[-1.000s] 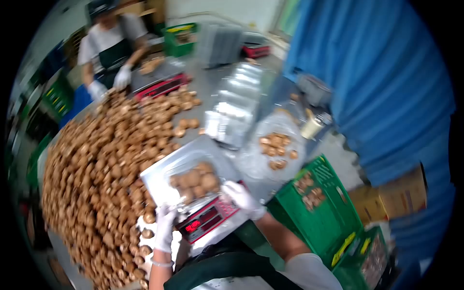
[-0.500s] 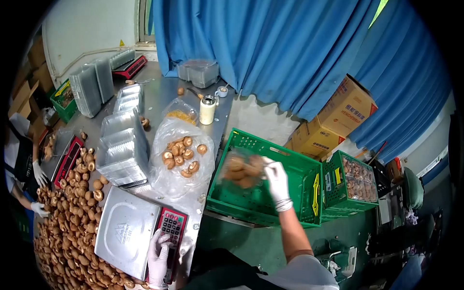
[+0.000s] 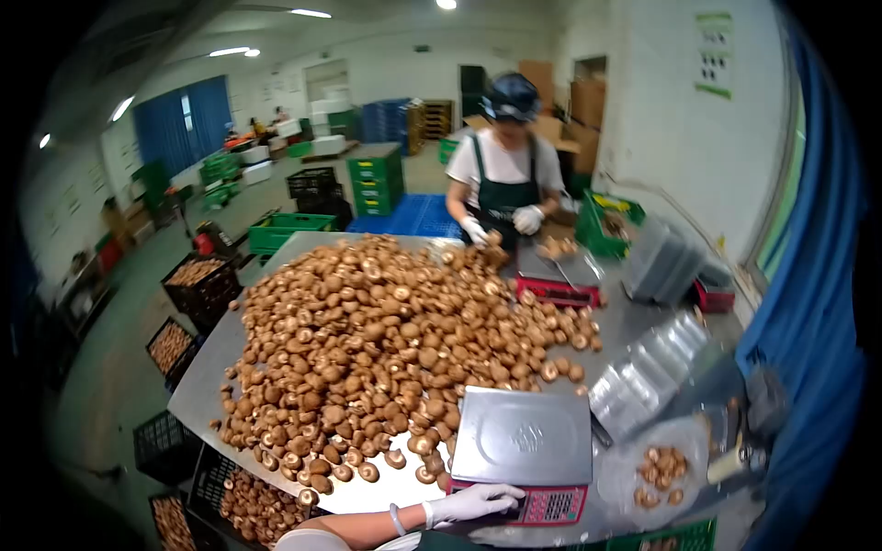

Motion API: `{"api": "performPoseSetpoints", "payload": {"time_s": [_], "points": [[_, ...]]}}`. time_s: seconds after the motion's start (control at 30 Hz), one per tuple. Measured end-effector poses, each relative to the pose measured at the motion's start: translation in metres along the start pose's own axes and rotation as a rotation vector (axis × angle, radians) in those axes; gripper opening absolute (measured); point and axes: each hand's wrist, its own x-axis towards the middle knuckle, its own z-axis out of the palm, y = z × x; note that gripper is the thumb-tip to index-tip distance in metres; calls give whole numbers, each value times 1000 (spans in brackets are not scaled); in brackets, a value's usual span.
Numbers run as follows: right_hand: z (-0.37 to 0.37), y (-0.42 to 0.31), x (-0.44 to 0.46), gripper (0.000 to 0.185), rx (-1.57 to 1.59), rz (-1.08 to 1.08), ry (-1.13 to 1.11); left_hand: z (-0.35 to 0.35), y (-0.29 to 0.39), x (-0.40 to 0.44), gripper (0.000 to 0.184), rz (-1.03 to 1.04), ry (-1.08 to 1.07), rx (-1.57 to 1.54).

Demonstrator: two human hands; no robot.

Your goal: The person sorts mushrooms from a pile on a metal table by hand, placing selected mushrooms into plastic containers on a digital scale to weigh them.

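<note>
My left hand (image 3: pixel 473 503), in a white glove, lies on the front panel of a red scale (image 3: pixel 551 506), fingers stretched toward the keypad and holding nothing I can see. The scale's bare metal plate (image 3: pixel 524 436) is just beyond it. A large heap of brown mushrooms (image 3: pixel 358 340) spreads over the metal table to the left and behind the scale. Right of the scale, several mushrooms (image 3: pixel 663 466) sit on a clear plastic bag (image 3: pixel 620 477). My right hand is out of view.
Stacked clear trays (image 3: pixel 648 376) stand behind the bag, near a bottle (image 3: pixel 729 466). Across the table, a person (image 3: pixel 505 170) in white gloves handles mushrooms by another red scale (image 3: pixel 558 292). Black crates of mushrooms (image 3: pixel 253 505) stand at the lower left; a green crate edge (image 3: pixel 684 535) shows lower right.
The view has swung left to the heap and co-worker. My right hand, which held a clear pack of mushrooms over the green crate, has left the view. My left hand remains at the scale.
</note>
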Motion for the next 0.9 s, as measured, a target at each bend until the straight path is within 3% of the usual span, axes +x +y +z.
{"api": "performPoseSetpoints", "payload": {"time_s": [0.07,0.1,0.13,0.17,0.2,0.23,0.3,0.33,0.37,0.43,0.47,0.53,0.57,0.7,0.77,0.8,0.9], "points": [[52,-73,33,26,274,-225,60,-14,9,-21,40,-1,80,110],[82,-127,60,28,641,-943,335,-22,-3,-29,41,39,113,161],[121,-143,38,26,506,-347,-170,-28,-8,-41,41,112,182,149],[100,-230,40,27,448,-331,-99,-32,-10,-56,39,-9,264,110],[105,-272,37,27,473,-339,-93,-35,-10,-71,39,49,333,125],[113,-309,33,31,429,-449,-123,-38,-9,-86,39,108,399,139],[129,-363,27,38,332,-664,-176,-42,-3,-119,42,-19,493,-42],[140,-373,24,39,300,-606,-574,-45,-26,-129,41,4,567,-21],[158,-377,15,32,358,-613,-402,-49,-16,-148,40,-128,593,-106],[151,-386,29,21,323,-517,-569,-63,-91,-164,39,-20,738,-164],[153,-389,31,21,328,-529,-569,-61,-88,-174,39,-16,748,-171],[154,-387,33,16,320,-451,-499,-44,-80,-195,35,-83,882,-511],[152,-390,35,16,312,-461,-511,-42,-74,-204,36,4,899,-370],[175,-390,60,27,331,-648,-500,-39,-83,-214,36,-62,999,-503],[208,-371,76,31,809,-243,-674,-40,-91,-216,34,-58,1028,-511],[213,-358,93,30,875,-67,-811,-39,-97,-216,33,-50,1040,-482],[128,-395,109,26,1087,-3,-742,-34,-99,-226,31,-50,1071,-323]]}}
